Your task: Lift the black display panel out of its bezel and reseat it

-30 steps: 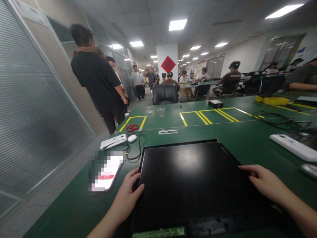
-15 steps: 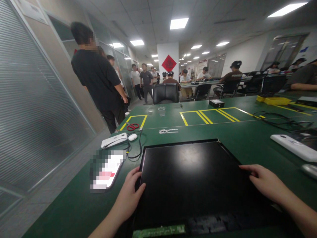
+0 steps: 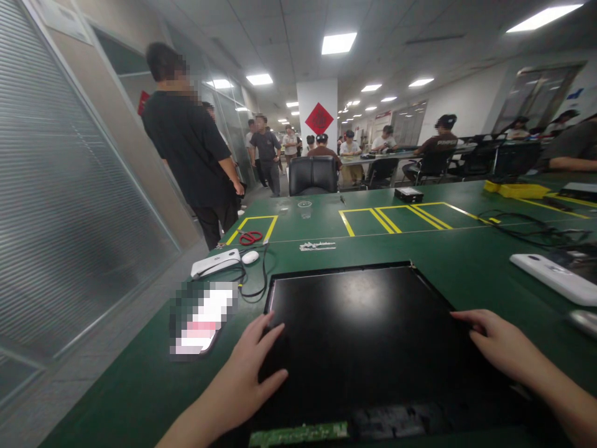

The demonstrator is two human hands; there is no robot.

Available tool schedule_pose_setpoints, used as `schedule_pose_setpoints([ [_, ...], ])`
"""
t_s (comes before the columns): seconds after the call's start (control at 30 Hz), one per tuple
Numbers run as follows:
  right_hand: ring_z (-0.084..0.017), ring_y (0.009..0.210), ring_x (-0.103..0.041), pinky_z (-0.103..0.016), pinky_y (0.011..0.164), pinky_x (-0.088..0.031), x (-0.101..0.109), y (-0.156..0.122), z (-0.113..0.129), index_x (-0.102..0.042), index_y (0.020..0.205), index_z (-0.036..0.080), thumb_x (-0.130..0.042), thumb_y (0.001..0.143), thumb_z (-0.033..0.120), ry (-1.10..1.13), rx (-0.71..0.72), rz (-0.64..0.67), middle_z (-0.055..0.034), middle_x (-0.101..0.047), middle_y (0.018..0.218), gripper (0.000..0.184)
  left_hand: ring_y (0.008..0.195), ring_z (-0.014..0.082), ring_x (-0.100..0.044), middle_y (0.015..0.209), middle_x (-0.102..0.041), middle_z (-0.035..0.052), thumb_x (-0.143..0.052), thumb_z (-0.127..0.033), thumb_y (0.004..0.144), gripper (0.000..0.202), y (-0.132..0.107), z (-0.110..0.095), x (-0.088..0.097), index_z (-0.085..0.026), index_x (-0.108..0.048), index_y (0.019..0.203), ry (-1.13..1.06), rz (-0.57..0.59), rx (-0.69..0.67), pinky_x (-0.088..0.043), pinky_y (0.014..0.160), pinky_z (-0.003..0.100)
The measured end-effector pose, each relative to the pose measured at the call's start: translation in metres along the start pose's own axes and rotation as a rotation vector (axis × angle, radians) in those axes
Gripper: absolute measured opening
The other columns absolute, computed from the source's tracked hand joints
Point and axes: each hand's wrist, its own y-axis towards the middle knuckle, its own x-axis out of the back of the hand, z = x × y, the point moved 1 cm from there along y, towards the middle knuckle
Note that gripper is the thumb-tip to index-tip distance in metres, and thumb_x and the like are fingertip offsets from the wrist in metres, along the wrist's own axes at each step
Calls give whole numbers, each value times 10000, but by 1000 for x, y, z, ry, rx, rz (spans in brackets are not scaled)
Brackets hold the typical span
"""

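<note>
A black flat display panel (image 3: 368, 348) lies on the green table in front of me, with light reflected in its glossy face. Along its near edge runs a green circuit board strip (image 3: 303, 434) beside a dark strip. My left hand (image 3: 256, 367) is over the panel's left edge, fingers spread apart, thumb reaching over the dark face. On the opposite side my right hand (image 3: 497, 342) grips the right edge, index finger along the rim and the other fingers curled and partly hidden.
Left of the panel lie a phone (image 3: 203, 323), a white device (image 3: 215, 264) with a black cable, and a white mouse (image 3: 250, 257). Red-handled scissors (image 3: 250, 238) and a clear cup (image 3: 305, 209) sit farther back. At right are a white device (image 3: 553, 278) and black cables (image 3: 527, 227). People stand beyond.
My left hand has loosened from the panel's left edge and shifted slightly right over it, fingers spreading. My right hand and the panel stay put. People at the back left have moved.
</note>
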Motion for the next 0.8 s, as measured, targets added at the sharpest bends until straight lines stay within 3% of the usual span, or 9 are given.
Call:
schedule_pose_setpoints([
  [0.07,-320,985,-782,-438,907,-621,1,0,1,-845,1019,224,-521,637,308,-8,2,21,-146,-809,1143,508,1613,433,-297,1767,-351,154,-796,-210,786,781,-6,-11,9,-300,-609,1539,-51,174,-74,-259,1267,669],
  [0.13,-317,997,-783,-433,909,-622,2,0,1,-843,1029,220,-522,647,300,-11,7,32,-148,-806,1153,505,1600,402,-342,1752,-397,119,-791,-163,786,771,-10,-20,17,-350,-630,1517,-97,303,-120,-310,1260,634],
  [0.2,-316,1004,-783,-437,914,-622,2,0,0,-841,1033,218,-518,661,293,-16,19,30,-150,-805,1151,498,1587,391,-373,1718,-460,104,-770,-130,794,715,-11,-26,23,-372,-683,1461,-103,355,-155,-312,1258,635],
  [0.43,-302,1072,-770,-398,990,-589,0,0,-3,-843,1060,202,-497,729,238,-64,38,24,-150,-797,1191,481,1509,387,-496,1622,-588,109,-810,-71,738,689,-9,-36,37,-359,-763,1361,-68,392,-141,-248,1274,659],
  [0.63,-307,1117,-760,-386,1021,-576,-3,1,-5,-837,1132,146,-433,769,259,-95,42,34,-175,-787,1235,555,1466,365,-558,1559,-659,59,-769,-68,755,632,-7,-49,41,-379,-797,1304,1,419,-157,-255,1291,608],
  [0.8,-299,1069,-772,-386,973,-593,-4,3,-9,-846,1103,178,-436,758,271,-85,31,24,-159,-795,1219,544,1437,347,-591,1528,-683,69,-761,-66,756,621,-7,-52,41,-355,-796,1304,19,437,-188,-257,1292,606],
])
